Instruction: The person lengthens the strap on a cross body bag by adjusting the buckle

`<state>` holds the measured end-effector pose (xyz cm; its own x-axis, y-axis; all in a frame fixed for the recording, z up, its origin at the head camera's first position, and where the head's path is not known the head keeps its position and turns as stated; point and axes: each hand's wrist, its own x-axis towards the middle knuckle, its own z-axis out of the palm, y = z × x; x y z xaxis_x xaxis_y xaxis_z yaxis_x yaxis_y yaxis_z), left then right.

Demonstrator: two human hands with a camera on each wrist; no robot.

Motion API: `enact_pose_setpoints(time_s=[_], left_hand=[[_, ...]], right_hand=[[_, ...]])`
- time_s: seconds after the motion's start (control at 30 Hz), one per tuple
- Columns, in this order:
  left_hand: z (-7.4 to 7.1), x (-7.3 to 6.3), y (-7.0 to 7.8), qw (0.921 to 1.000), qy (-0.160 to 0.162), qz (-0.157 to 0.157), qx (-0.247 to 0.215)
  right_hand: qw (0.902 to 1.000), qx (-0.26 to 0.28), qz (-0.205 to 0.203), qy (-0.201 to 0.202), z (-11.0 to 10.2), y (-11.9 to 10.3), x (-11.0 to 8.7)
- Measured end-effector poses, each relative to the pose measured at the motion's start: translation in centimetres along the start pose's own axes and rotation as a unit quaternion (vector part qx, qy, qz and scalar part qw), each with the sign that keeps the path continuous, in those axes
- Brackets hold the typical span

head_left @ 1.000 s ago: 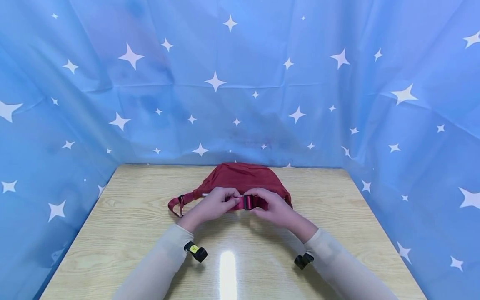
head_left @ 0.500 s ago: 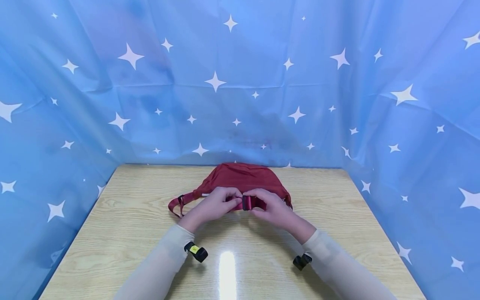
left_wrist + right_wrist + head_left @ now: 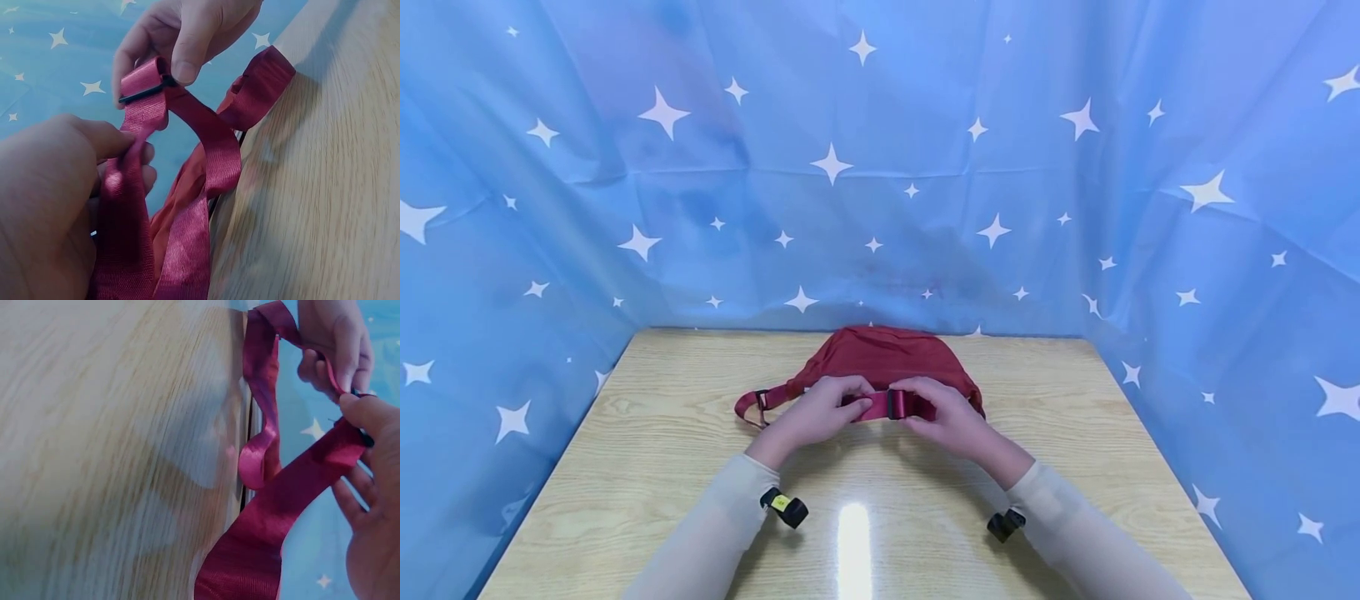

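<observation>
A dark red waist bag (image 3: pixel 887 350) lies at the back of the table, its webbing strap (image 3: pixel 125 212) raised in front of it. My left hand (image 3: pixel 820 410) pinches the strap between thumb and fingers, left of a black slider buckle (image 3: pixel 892 404). With thumb and fingers at that buckle, my right hand (image 3: pixel 951 419) holds it from the right side. In the left wrist view the strap loops through the slider and doubles back under the right thumb. Part of the bag's front is hidden behind both hands.
A looped strap end with a second black slider (image 3: pixel 762 400) lies left of the bag on the wooden table (image 3: pixel 685 467). Blue star-printed cloth (image 3: pixel 880 208) hangs close behind the table and along both sides. Each sleeve carries a black wrist camera (image 3: pixel 784 507).
My left hand has shifted slightly left along with its sleeve, and a longer stretch of strap shows between it and the slider. The right hand stays almost in place; the bag has not moved.
</observation>
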<state>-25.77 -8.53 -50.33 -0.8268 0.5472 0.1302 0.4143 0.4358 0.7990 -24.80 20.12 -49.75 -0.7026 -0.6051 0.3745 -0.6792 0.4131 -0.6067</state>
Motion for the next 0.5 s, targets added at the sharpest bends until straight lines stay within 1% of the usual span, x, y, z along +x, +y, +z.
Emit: enact_pose_setpoints(time_s=[0.17,0.3,0.4,0.5], left_hand=[[0.42,0.46,0.62,0.9999,-0.002,0.012,-0.013],[0.76,0.93,0.92,0.9996,-0.007,0.023,-0.015],[0.79,1.02,0.96,0.9996,-0.008,0.024,-0.009],[0.55,0.76,0.88,0.9999,-0.004,0.016,0.002]], right_hand=[[0.9999,0.006,0.009,-0.003,0.06,-0.18,0.00],[0.9999,0.004,0.005,-0.009,0.09,-0.36,0.11],[1.0000,0.001,-0.003,-0.009,0.10,-0.44,0.19],[1.0000,-0.002,-0.007,-0.004,0.05,-0.45,0.19]])
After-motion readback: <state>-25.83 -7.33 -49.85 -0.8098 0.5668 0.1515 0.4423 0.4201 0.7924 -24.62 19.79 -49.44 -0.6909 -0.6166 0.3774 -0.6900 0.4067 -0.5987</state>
